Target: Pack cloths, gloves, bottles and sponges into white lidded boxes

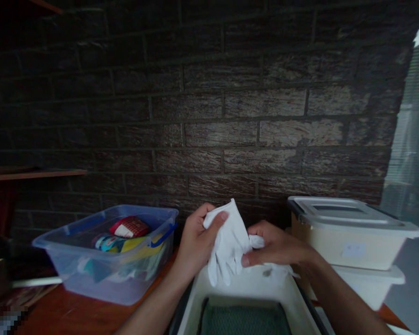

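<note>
A white fabric glove (229,237) hangs between my two hands, its cuff up and its fingers pointing down. My left hand (204,235) is closed on the cuff side, thumb across the front. With thumb and fingers, my right hand (270,244) pinches the glove's other side; a bit of white cloth sticks out of that grip. Just below is an open white bin (195,307), with a dark green mesh-textured item (244,321) inside it. More white cloth (282,272) lies at the bin's far rim under my right hand; its kind is unclear.
To the left, a clear plastic box (101,279) with blue handles holds colourful packets, including a red one (129,228). Two lidded white bins (356,242) are stacked on the right. Behind stands a dark brick wall (209,102). A wooden shelf (38,174) juts in at left.
</note>
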Tool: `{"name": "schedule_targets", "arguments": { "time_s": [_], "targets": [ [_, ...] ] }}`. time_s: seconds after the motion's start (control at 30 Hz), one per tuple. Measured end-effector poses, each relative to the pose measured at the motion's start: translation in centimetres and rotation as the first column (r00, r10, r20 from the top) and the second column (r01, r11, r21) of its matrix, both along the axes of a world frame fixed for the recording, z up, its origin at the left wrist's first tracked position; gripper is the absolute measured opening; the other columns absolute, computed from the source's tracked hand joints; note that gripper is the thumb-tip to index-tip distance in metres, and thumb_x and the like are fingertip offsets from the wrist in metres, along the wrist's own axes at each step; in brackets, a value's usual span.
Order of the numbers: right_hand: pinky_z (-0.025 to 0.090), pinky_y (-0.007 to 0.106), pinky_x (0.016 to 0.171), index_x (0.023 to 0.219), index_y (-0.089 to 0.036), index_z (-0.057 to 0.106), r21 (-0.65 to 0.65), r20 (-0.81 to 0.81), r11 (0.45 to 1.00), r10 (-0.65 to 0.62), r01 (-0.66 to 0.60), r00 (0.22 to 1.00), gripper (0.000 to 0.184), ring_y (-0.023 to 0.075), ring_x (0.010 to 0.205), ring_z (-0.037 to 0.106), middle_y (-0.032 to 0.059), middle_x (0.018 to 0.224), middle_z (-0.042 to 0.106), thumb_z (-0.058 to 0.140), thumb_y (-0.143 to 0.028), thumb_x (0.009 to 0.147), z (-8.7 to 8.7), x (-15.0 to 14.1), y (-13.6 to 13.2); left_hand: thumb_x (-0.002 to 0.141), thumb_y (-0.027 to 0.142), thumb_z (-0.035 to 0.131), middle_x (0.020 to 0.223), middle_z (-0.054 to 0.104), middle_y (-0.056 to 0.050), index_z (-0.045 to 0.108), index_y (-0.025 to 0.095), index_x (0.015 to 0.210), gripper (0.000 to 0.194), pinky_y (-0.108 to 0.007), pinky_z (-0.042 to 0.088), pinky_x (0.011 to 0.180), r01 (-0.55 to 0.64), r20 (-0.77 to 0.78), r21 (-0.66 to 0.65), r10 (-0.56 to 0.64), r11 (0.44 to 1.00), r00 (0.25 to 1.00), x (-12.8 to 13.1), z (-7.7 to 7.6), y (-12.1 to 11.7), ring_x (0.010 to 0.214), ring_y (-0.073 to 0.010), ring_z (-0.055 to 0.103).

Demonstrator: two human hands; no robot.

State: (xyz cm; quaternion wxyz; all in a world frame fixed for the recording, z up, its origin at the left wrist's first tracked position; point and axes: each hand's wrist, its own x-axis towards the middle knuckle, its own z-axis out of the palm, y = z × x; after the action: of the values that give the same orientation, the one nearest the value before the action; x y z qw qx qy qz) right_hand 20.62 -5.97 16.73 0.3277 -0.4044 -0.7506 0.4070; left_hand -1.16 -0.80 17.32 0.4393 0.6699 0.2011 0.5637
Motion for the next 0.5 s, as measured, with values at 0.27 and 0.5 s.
{"name": "schedule_targets", "arguments": {
  "time_s": [0.27,0.5],
  "targets": [
    [0.028,0.019,0.049,0.078,-0.009,0.074,-0.002,0.026,1.000,-0.017,0.017,1.000,0.044,0.0074,0.057,0.037,-0.0049,0.062,0.051,0.082,-0.052,0.075,-1.5,-0.2,0.8,0.088,0.043,0.073,0.068,0.060,0.003,0.058,0.019,0.089,0.028,-0.019,0.039,0.048,-0.010,0.206,-0.073,0.025,0.997,0.978,0.2,0.1,-0.1,0.055,-0.0101,0.050],
    [0.022,0.020,0.046,0.071,-0.010,0.074,-0.050,0.107,0.998,0.032,-0.027,0.994,0.044,0.0063,0.053,0.033,-0.0063,0.055,0.046,0.081,-0.054,0.075,-0.1,0.8,-0.1,0.085,0.041,0.076,0.070,0.058,0.004,0.062,0.018,0.090,0.028,-0.018,0.041,0.053,-0.060,0.360,-0.126,0.102,0.990,0.927,-1.2,0.9,2.4,0.058,-0.0093,0.053]
  ]
}}
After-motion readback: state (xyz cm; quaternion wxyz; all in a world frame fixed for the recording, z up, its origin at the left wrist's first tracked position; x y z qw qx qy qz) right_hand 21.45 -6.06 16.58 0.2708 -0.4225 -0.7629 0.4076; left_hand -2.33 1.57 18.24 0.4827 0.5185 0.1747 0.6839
